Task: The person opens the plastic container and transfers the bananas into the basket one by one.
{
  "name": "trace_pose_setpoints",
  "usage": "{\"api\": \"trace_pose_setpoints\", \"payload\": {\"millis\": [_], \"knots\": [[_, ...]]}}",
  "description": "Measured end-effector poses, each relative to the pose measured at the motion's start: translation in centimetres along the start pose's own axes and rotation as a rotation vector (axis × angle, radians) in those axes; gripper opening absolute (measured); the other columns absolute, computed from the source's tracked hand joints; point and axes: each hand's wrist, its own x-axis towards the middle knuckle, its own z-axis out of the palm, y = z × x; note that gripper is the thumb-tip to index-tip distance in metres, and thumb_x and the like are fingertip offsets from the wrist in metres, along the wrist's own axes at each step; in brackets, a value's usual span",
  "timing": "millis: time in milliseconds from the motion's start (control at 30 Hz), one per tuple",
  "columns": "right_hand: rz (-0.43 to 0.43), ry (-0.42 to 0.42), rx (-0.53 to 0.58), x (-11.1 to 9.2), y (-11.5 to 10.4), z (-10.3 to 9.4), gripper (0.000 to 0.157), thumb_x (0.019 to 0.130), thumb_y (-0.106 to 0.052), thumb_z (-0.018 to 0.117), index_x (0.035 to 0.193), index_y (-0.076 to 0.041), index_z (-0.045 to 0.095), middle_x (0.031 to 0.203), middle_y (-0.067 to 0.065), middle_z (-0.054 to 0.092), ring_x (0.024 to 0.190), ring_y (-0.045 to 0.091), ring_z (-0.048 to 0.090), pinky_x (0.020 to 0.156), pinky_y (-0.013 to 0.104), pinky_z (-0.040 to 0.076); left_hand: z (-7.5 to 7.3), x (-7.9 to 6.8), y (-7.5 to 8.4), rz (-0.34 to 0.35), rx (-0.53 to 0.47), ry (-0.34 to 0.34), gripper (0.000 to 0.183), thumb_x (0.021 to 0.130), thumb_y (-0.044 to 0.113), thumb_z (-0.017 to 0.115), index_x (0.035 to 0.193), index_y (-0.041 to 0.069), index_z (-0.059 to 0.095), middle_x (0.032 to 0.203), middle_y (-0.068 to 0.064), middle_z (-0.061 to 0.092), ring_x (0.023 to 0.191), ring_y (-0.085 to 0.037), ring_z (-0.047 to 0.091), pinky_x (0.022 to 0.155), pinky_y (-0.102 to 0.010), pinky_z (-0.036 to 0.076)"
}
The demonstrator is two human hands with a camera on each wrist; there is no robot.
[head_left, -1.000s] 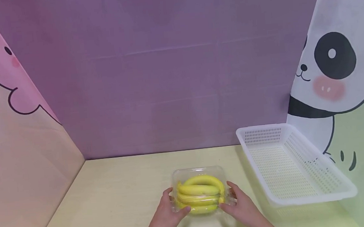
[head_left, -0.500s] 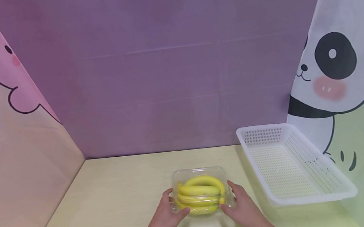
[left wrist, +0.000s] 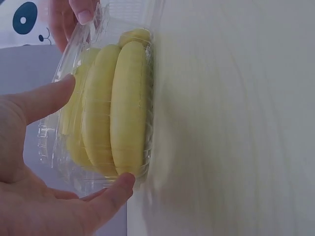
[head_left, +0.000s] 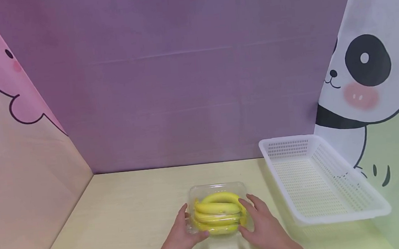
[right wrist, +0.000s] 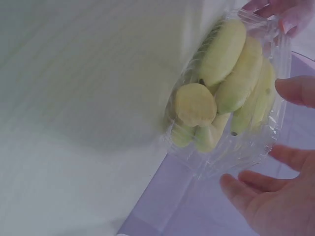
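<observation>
A clear plastic clamshell box (head_left: 217, 187) stands at the front middle of the table, its lid down over several yellow bananas (head_left: 217, 208). My left hand (head_left: 179, 235) holds the box's left end, thumb at the near corner and the other fingers along the side. At the right end, my right hand (head_left: 266, 228) has spread fingers, with the index finger over the lid's edge. In the right wrist view, banana tips (right wrist: 231, 54) face this hand through the clear wall, and its lower fingers (right wrist: 236, 189) lie off the box's end.
To the right on the pale wooden table (head_left: 132, 212) sits a white perforated plastic basket (head_left: 344, 218) with nothing in it. A purple backdrop (head_left: 190, 101) rises behind. Cartoon-printed panels flank the table, with a panda (head_left: 387, 102) on the right one.
My right hand has loosened from the box's right end and shifted up, its index finger now over the lid. The left hand and the box have hardly moved.
</observation>
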Motion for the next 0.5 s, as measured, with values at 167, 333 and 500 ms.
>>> {"api": "trace_pose_setpoints", "payload": {"millis": [167,333,500], "knots": [[-0.164,0.041,-0.074,0.4,0.6,0.4,0.064,0.076,-0.023,0.085,0.134,-0.011,0.063,0.146,0.019,0.049,0.134,0.036,0.047,0.074,0.037,0.058,0.1,0.5,-0.3,-0.033,-0.013,-0.022,0.124,0.075,0.032,0.092,0.157,-0.008,0.009,0.145,-0.035,0.040,0.130,-0.053,0.046,0.101,-0.067,0.039],[-0.250,0.039,-0.118,0.9,0.7,0.4,0.057,0.075,-0.024,0.085,0.128,-0.014,0.067,0.143,0.017,0.052,0.133,0.036,0.047,0.072,0.038,0.058,0.1,0.8,-0.5,-0.038,-0.019,-0.036,0.123,0.076,0.031,0.091,0.157,-0.007,0.008,0.145,-0.038,0.041,0.130,-0.056,0.044,0.101,-0.069,0.038],[-0.257,0.024,-0.131,1.1,0.7,0.3,0.055,0.076,-0.025,0.085,0.127,-0.013,0.068,0.141,0.017,0.054,0.132,0.037,0.048,0.074,0.041,0.058,0.2,0.9,-0.7,-0.044,-0.040,-0.038,0.121,0.077,0.029,0.091,0.158,-0.004,0.008,0.146,-0.039,0.040,0.130,-0.057,0.044,0.101,-0.069,0.037]]}}
